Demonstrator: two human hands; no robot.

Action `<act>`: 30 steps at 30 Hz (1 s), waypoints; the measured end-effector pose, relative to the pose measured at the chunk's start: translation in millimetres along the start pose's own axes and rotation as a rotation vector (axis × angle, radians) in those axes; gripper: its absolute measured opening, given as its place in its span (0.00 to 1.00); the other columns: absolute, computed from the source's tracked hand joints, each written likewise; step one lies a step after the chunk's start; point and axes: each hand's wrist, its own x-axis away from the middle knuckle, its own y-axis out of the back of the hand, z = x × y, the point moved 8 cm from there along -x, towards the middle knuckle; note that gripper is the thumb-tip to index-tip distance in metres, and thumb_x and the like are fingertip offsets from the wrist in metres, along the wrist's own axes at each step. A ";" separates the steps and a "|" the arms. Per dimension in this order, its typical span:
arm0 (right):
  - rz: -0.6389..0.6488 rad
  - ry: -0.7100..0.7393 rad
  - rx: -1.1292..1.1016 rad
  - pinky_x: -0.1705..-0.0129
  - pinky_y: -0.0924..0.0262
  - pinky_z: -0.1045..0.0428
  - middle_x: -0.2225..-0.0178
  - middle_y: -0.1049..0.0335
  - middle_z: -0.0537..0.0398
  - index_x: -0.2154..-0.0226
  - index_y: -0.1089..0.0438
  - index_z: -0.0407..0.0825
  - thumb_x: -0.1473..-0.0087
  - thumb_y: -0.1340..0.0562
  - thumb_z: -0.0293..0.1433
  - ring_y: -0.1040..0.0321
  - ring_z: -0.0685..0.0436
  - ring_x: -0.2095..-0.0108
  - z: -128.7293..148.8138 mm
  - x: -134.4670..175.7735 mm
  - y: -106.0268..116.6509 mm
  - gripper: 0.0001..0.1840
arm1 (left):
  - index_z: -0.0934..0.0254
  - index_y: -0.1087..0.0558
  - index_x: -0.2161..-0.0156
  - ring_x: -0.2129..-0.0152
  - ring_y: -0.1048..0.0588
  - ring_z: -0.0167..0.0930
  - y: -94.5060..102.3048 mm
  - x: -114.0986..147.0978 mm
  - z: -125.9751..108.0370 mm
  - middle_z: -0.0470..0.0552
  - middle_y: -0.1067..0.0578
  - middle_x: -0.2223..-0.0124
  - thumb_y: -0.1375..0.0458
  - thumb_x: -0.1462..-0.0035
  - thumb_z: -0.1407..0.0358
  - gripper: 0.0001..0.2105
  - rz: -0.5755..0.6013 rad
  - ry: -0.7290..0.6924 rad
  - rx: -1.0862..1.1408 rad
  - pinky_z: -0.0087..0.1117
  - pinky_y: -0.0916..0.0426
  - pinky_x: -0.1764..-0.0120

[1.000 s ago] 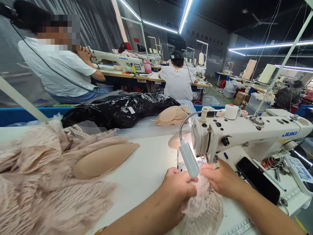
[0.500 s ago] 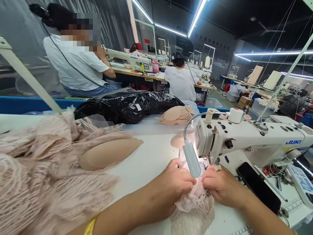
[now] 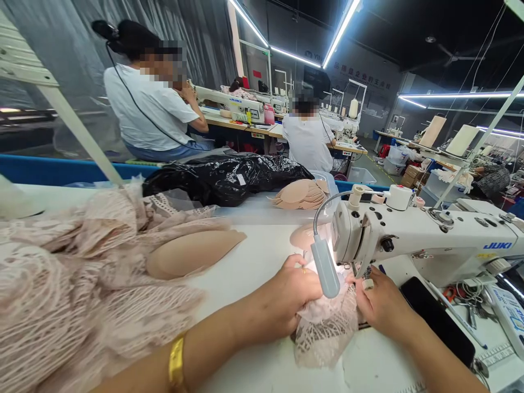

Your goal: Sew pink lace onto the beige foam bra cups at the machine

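Nearest, my left hand [image 3: 286, 297] and right hand [image 3: 379, 305] pinch a lace piece [image 3: 325, 330] flat on the table [image 3: 254, 273], fingers closed on its upper edge under the lamp [image 3: 325, 267]. The piece sits at the needle of the sewing machine [image 3: 426, 237]; I judge the seam under way, most of the lace not yet fed. The lace is openwork, limp and pale pink. Left of it lie a smooth foam cup [image 3: 192, 254] and a heaped lace pile [image 3: 73, 289]. At the far edge lie stacked cups [image 3: 301, 195] and a glossy black bag [image 3: 229, 177].
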 end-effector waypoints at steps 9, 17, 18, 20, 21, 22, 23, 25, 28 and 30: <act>-0.077 0.000 -0.114 0.54 0.28 0.45 0.59 0.21 0.48 0.55 0.29 0.50 0.41 0.46 0.17 0.24 0.36 0.55 -2.9 3.2 2.6 0.19 | 0.59 0.28 0.67 0.68 0.27 0.33 -21.3 2.1 12.4 0.43 0.24 0.69 0.40 0.57 0.77 0.11 0.039 0.006 0.044 0.42 0.41 0.48; -0.147 0.169 -0.088 0.57 0.32 0.46 0.60 0.20 0.51 0.45 0.34 0.53 0.34 0.44 0.21 0.26 0.39 0.63 24.6 7.3 14.8 0.19 | 0.59 0.26 0.63 0.56 0.23 0.40 -7.2 9.4 3.8 0.48 0.20 0.56 0.41 0.46 0.75 0.08 0.065 0.123 0.066 0.55 0.46 0.41; -0.110 0.185 -0.114 0.53 0.32 0.45 0.56 0.19 0.49 0.43 0.36 0.54 0.33 0.41 0.24 0.25 0.39 0.60 29.4 7.0 11.2 0.18 | 0.59 0.25 0.61 0.55 0.23 0.44 -6.8 9.4 3.5 0.52 0.20 0.54 0.41 0.42 0.72 0.07 0.064 0.171 0.017 0.57 0.46 0.42; -0.019 0.189 -0.128 0.49 0.34 0.44 0.51 0.20 0.47 0.41 0.37 0.54 0.32 0.36 0.32 0.25 0.37 0.54 35.3 5.7 -0.6 0.20 | 0.60 0.23 0.56 0.54 0.25 0.49 -9.5 8.6 1.2 0.59 0.20 0.53 0.42 0.37 0.66 0.07 0.088 0.258 -0.100 0.59 0.43 0.44; 0.023 0.176 -0.104 0.51 0.34 0.45 0.52 0.21 0.48 0.42 0.35 0.53 0.33 0.35 0.33 0.26 0.37 0.53 35.7 5.0 -7.4 0.19 | 0.61 0.22 0.55 0.55 0.25 0.50 -12.2 8.0 -1.2 0.61 0.21 0.53 0.42 0.35 0.63 0.08 0.114 0.289 -0.152 0.59 0.41 0.46; 0.055 0.161 -0.062 0.53 0.35 0.47 0.55 0.21 0.49 0.46 0.33 0.53 0.33 0.35 0.32 0.27 0.37 0.54 34.4 4.5 -13.9 0.14 | 0.63 0.22 0.55 0.55 0.25 0.51 -14.9 7.5 -4.2 0.62 0.21 0.54 0.43 0.34 0.62 0.10 0.141 0.309 -0.189 0.58 0.40 0.47; 0.080 0.148 -0.011 0.57 0.37 0.48 0.60 0.23 0.51 0.51 0.30 0.53 0.32 0.37 0.28 0.28 0.38 0.57 32.0 4.4 -19.6 0.08 | 0.64 0.21 0.55 0.55 0.25 0.52 -17.0 7.3 -7.6 0.63 0.21 0.55 0.43 0.33 0.60 0.11 0.167 0.321 -0.209 0.58 0.39 0.47; 0.107 0.134 0.077 0.62 0.41 0.50 0.66 0.27 0.54 0.60 0.29 0.53 0.34 0.42 0.21 0.33 0.41 0.65 24.9 4.8 -26.3 0.11 | 0.66 0.21 0.54 0.54 0.26 0.52 -16.9 9.1 -13.1 0.63 0.22 0.55 0.41 0.32 0.57 0.13 0.187 0.333 -0.184 0.57 0.37 0.48; 0.062 0.107 0.114 0.62 0.40 0.50 0.66 0.28 0.53 0.62 0.27 0.52 0.37 0.43 0.18 0.35 0.41 0.65 12.1 5.5 -20.5 0.15 | 0.62 0.23 0.51 0.53 0.26 0.49 -6.1 17.7 -16.6 0.59 0.23 0.51 0.33 0.39 0.57 0.15 0.156 0.308 0.005 0.53 0.35 0.48; 0.008 0.086 0.100 0.58 0.37 0.48 0.63 0.26 0.50 0.59 0.24 0.52 0.36 0.43 0.18 0.33 0.39 0.60 4.8 5.5 -11.0 0.16 | 0.59 0.23 0.49 0.50 0.27 0.48 2.0 25.2 -16.4 0.56 0.24 0.46 0.28 0.44 0.59 0.19 0.169 0.247 0.130 0.50 0.35 0.47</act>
